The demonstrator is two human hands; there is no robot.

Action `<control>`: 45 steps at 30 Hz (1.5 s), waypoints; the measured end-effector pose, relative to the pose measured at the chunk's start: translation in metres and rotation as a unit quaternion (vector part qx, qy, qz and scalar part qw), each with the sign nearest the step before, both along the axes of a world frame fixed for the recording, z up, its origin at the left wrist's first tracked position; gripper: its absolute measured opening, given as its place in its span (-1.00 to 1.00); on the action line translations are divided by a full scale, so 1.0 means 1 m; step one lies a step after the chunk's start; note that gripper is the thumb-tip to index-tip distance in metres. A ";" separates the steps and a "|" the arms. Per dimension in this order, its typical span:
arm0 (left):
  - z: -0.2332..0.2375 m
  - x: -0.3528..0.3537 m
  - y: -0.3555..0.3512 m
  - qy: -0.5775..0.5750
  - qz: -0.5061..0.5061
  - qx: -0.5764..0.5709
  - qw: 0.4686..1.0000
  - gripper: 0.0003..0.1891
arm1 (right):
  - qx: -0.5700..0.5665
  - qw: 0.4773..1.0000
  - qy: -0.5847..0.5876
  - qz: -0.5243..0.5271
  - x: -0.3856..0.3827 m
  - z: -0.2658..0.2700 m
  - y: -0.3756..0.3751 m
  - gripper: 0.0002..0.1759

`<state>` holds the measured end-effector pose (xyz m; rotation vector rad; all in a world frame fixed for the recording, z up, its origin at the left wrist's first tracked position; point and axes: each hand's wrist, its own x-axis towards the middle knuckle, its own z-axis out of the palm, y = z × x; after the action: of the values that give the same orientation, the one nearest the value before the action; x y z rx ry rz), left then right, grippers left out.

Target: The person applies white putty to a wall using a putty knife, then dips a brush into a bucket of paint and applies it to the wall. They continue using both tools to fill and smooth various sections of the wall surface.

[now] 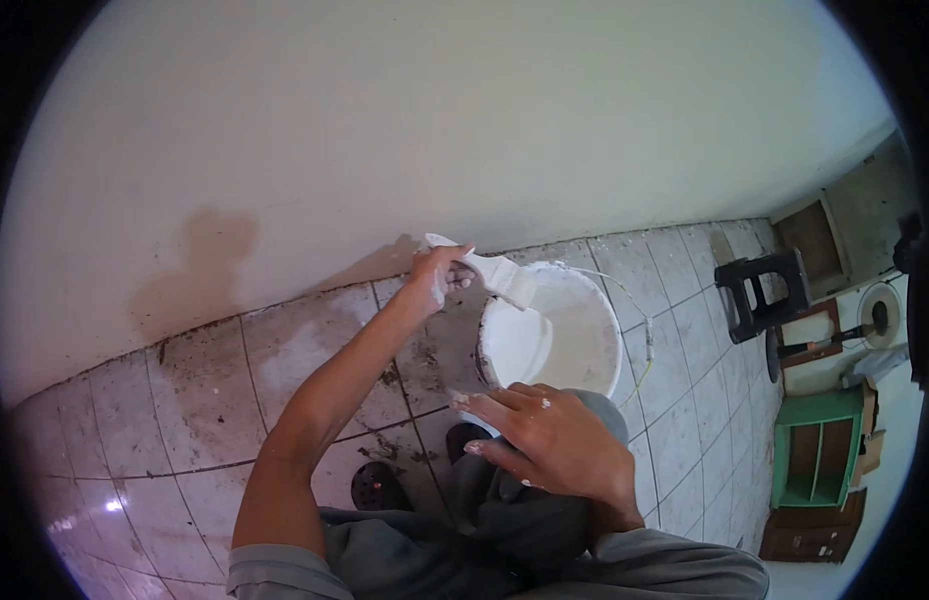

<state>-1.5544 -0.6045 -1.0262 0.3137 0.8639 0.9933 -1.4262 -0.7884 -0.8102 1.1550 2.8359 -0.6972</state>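
Observation:
My left hand (pixel 444 277) is closed around the handle of a wide paintbrush (pixel 502 278), coated in white. The bristle end hangs over the near-left part of the rim of a white bucket (pixel 619 352). Inside the bucket there is pale, whitish paint (pixel 575 345), with smears along the rim. My right hand (pixel 550 435) is held above my knee, just in front of the bucket. Its fingers are stretched out and the thumb is apart, with nothing in them. White paint spots mark both hands.
A pale wall (pixel 465 120) rises beyond the dirty tiled floor (pixel 200 400). The bucket's wire handle (pixel 649 340) hangs out on its right. Farther right are a black step stool (pixel 762 295), a green cabinet (pixel 815 450) and a fan-like object (pixel 878 318). My dark clogs (pixel 380 487) are below.

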 end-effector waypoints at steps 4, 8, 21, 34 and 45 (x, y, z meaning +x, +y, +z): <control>-0.011 0.007 0.011 -0.107 -0.038 -0.031 0.993 -0.81 | 0.005 1.000 0.006 0.002 0.003 0.000 -0.005 -0.49; 0.035 -0.022 -0.004 -0.087 -0.043 0.021 0.995 -0.75 | -0.065 0.997 -0.037 -0.004 -0.008 0.043 -0.023 -0.70; 0.150 -0.281 -0.178 -0.092 0.419 0.218 0.877 -0.70 | 0.016 0.834 0.445 0.326 -0.086 0.118 0.136 -0.61; 0.466 -0.301 -0.224 0.350 0.657 0.443 0.499 -0.64 | 0.579 0.698 0.398 0.137 -0.190 0.206 0.225 -0.79; 0.568 -0.308 -0.204 0.681 0.486 0.495 0.235 -0.75 | 0.610 0.682 0.391 0.103 -0.193 0.199 0.229 -0.81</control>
<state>-1.8628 -0.8087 -0.4581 2.2925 1.9902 2.4959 -1.6189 -0.5589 -0.6116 0.3672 4.0903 1.3256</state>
